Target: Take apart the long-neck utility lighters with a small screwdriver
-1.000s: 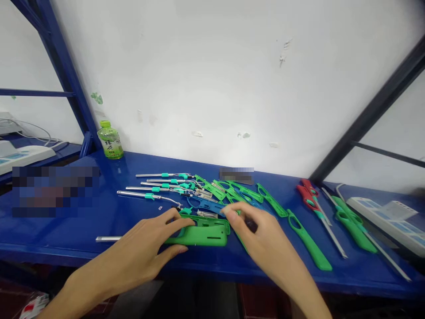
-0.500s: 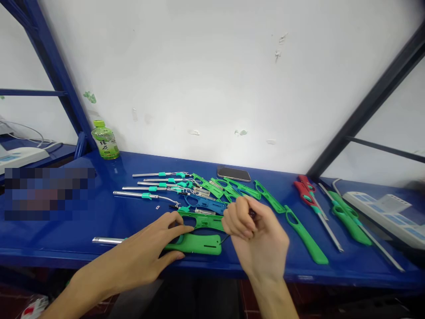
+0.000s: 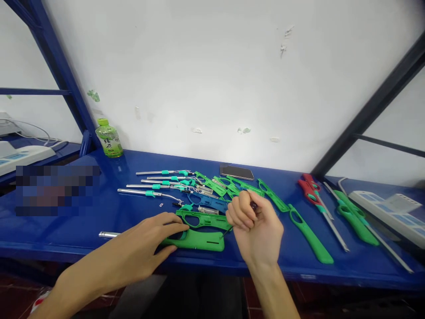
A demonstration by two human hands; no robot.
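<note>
My left hand (image 3: 156, 237) is closed over a green long-nosed lighter (image 3: 199, 241) lying flat near the bench's front edge. Its metal tube sticks out to the left, and the trigger area is mostly under my fingers. My right hand (image 3: 254, 221) makes a fist around a screwdriver (image 3: 254, 205); only the dark handle end and a thin shaft show. That shaft points left to the slotted end of the lighter. Just behind lies an open green handle shell (image 3: 202, 220). A blue shell (image 3: 209, 202) and several metal tubes with teal parts and wires (image 3: 152, 193) lie farther back.
Several green half shells (image 3: 272, 197) lie centre-right, one (image 3: 312, 237) right of my fist. Red lighters (image 3: 310, 190) and green lighters (image 3: 357, 219) rest farther right. A phone (image 3: 237, 172) and a bottle (image 3: 109, 139) stand toward the wall. Blue frame posts (image 3: 368, 102) flank the bench.
The view has shifted slightly, so the bench things appear a little farther right. My left hand keeps its hold on the lighter, and my right fist with the screwdriver has turned slightly.
</note>
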